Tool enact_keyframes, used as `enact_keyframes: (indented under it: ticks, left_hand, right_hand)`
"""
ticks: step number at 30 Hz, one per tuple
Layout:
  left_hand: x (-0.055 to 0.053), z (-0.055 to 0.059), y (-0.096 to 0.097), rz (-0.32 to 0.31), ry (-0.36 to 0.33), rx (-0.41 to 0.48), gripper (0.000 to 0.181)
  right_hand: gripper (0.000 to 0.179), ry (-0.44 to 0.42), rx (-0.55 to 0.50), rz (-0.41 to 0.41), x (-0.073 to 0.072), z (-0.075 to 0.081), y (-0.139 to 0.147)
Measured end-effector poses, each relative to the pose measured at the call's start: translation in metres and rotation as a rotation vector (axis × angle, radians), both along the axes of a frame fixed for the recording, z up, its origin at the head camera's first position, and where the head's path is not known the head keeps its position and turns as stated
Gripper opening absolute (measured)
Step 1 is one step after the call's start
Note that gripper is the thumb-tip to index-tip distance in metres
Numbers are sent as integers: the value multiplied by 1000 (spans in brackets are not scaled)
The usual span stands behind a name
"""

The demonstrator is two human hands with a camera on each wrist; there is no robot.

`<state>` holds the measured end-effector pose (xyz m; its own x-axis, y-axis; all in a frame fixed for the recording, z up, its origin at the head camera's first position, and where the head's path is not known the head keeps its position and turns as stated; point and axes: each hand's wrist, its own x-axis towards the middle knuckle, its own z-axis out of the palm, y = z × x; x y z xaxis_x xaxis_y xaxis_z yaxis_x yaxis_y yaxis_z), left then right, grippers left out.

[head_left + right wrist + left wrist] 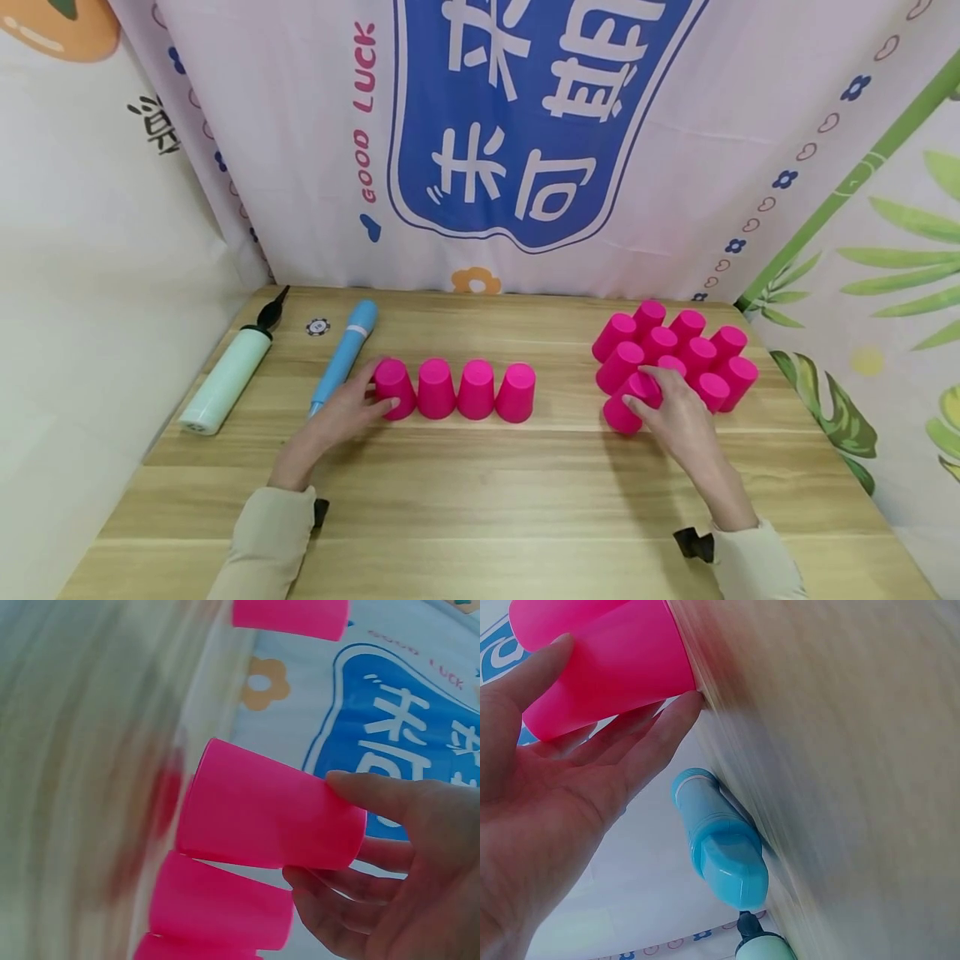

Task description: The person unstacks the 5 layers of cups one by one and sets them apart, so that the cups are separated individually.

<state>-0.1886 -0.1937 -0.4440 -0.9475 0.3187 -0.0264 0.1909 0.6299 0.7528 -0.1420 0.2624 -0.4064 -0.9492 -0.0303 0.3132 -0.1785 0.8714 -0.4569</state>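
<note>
Upside-down pink plastic cups stand on the wooden table in two sets. At the left end of a short row, my left hand (348, 412) holds the outermost cup (395, 390), thumb on the near side and fingers curving round the far side. Beside it stand three more row cups (476, 390), set close together. My right hand (681, 421) pinches a pink cup (262, 810) near its narrow upper end, at the front left of a cluster of cups (699, 356). That held cup is slightly tilted in the head view, and my fingers hide part of it.
Left of the row lies a blue capped tube (343, 360). Beyond it are a pale green hand pump (228, 379) with a black nozzle and a small round chip (318, 327). A printed cloth (300, 167) hangs behind the table's back edge.
</note>
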Motion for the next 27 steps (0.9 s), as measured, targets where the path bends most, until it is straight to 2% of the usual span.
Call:
enact_keyframes:
  ticks: [6, 18, 21, 23, 27]
  left_hand:
    - [0, -1, 1, -1, 10, -6, 67]
    - [0, 0, 1, 1, 11, -1, 65]
    - [0, 0, 1, -9, 18, 1, 65]
    - [1, 0, 1, -12, 16, 3, 65]
    - [0, -1, 0, -6, 19, 1, 65]
  right_hand:
    - [54, -59, 18, -34, -4, -10, 3]
    - [54, -28, 23, -38, -8, -18, 6]
    - [56, 16, 37, -38, -5, -17, 4]
    - [56, 83, 54, -39, -3, -13, -1]
    - [55, 243, 49, 1, -2, 8, -21]
